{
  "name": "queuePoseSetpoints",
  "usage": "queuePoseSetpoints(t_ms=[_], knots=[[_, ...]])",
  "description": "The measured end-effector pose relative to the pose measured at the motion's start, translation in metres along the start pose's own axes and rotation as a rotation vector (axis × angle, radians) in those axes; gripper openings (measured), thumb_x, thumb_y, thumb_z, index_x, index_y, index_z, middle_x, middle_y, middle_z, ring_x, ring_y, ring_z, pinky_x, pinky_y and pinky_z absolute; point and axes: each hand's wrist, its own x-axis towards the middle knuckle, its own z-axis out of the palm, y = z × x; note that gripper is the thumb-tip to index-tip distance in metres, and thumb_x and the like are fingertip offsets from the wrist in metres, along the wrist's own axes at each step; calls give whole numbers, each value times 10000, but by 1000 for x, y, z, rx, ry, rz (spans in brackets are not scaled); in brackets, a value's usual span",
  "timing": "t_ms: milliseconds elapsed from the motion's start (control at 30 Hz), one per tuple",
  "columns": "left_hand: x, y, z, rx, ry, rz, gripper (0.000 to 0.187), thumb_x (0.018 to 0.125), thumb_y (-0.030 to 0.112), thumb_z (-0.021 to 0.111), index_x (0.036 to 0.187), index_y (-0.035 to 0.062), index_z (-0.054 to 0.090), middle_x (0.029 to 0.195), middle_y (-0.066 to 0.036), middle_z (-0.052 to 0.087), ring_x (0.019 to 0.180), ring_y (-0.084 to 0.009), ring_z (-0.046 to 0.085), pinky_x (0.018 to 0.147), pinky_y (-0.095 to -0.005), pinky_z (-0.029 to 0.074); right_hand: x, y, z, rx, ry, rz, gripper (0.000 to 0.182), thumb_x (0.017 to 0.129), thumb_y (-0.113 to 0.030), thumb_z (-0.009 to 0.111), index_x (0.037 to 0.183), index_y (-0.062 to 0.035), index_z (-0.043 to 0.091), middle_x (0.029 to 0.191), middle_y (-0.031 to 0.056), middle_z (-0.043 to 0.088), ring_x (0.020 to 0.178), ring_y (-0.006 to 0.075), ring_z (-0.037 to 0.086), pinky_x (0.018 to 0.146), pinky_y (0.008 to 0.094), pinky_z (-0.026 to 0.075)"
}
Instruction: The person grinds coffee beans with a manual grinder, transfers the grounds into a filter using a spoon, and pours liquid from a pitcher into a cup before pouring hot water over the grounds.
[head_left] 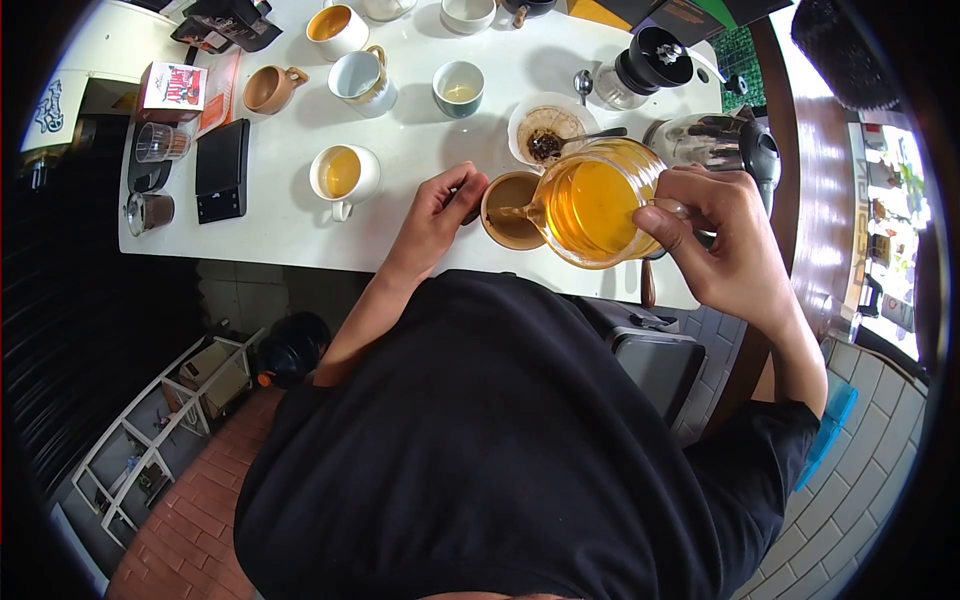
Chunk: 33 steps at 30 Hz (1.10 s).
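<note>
My right hand [715, 225] grips the handle of a glass pitcher [597, 205] of clear yellow liquid. The pitcher is tilted left, its spout over a brown cup [513, 212], with liquid at the spout. My left hand [438, 210] is closed at the cup's left side, around what looks like its dark handle. Behind the cup, a white bowl [532, 112] holds dark wet matter and a spoon [597, 134]. A white cup [344, 175] with yellow liquid stands to the left of my left hand.
On the white table [290, 235] stand a black scale [222, 170], glasses [150, 212], a red-and-white box [172, 92], a terracotta cup [270, 90], a patterned mug [362, 83], a blue-grey cup [458, 90], a grinder [655, 60] and a metal kettle [705, 140].
</note>
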Motion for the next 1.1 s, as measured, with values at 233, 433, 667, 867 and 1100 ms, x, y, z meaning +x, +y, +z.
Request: queuePoseSetpoints(t_ms=[233,433,667,867,1100], knots=[[0,4,3,37,24,-35,306,1069,258,531,818,89,490,735,98,380,688,8,311,593,-198,271,1,0,0,-20,8,-36,240,896,-159,726,819,54,648,596,162,532,507,259,551,510,339,412],[0,5,3,44,32,-43,310,1069,255,530,810,91,484,730,100,366,680,2,304,590,-200,264,2,0,-1,-41,-16,-52,238,889,-151,722,791,52,646,574,169,523,509,292,547,514,362,410],[0,4,0,70,22,-17,320,1069,264,531,807,89,478,732,99,355,690,2,295,591,-204,262,2,0,1,-17,13,-36,246,885,-157,721,777,48,641,568,174,520,520,320,546,523,374,416],[-1,6,0,79,25,-16,329,1067,273,535,802,88,473,734,95,347,697,-5,293,598,-205,265,3,-2,-1,-50,-8,-24,258,894,-170,716,781,50,643,580,182,532,537,335,557,539,381,425],[-4,12,-1,127,32,-7,325,1065,262,538,801,85,470,728,87,343,682,-17,292,594,-212,262,1,0,0,-74,-23,14,272,907,-185,711,783,49,645,588,187,543,542,337,563,542,383,427]])
